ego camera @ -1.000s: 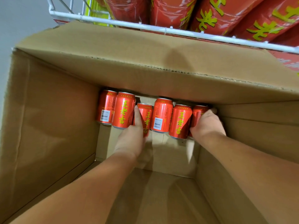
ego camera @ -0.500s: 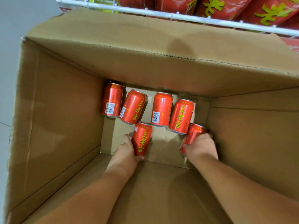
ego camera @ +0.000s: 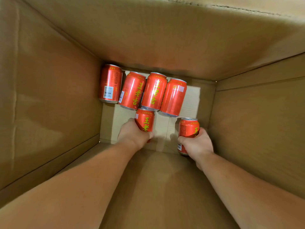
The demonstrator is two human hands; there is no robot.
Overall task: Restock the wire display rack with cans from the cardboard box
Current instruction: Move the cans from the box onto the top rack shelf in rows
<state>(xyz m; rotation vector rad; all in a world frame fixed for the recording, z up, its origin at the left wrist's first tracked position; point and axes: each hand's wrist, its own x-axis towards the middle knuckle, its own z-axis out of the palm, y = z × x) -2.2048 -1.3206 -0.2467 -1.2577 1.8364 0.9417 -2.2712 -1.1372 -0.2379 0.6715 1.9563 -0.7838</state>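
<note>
Both my arms reach deep into a tall cardboard box (ego camera: 49, 100). My left hand (ego camera: 133, 135) grips a red can with yellow characters (ego camera: 145, 120) near the middle of the box floor. My right hand (ego camera: 197, 144) grips another red can (ego camera: 188, 128) close to the right wall. Several more red cans (ego camera: 153, 91) stand in a row against the far wall, apart from my hands. The wire display rack is out of view.
The box walls (ego camera: 257, 123) rise steeply on all sides and fill the view. A far flap with a perforated edge (ego camera: 214, 5) leans over the top. A strip of pale box floor (ego camera: 110, 123) shows between the row and my hands.
Both hands pulled a can each back from the row toward me. My head moved down closer into the box, so the wire rack above has left the view.
</note>
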